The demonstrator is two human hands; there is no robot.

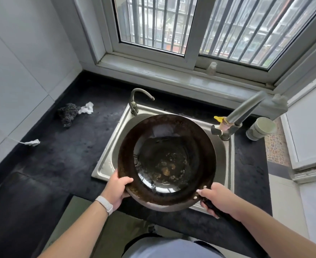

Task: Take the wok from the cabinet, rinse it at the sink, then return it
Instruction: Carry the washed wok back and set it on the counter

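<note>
A dark round wok with brown rust spots and some water in its bottom is held over the steel sink. My left hand grips its near left rim. Around the black handle at the near right closes my right hand. The curved tap stands at the sink's far left corner, and no water runs from it. The cabinet is out of view.
A steel wool pad and a white rag lie on the black counter to the left. A grey pipe with a yellow valve rises right of the sink, beside a pale cup. A small bottle stands on the windowsill.
</note>
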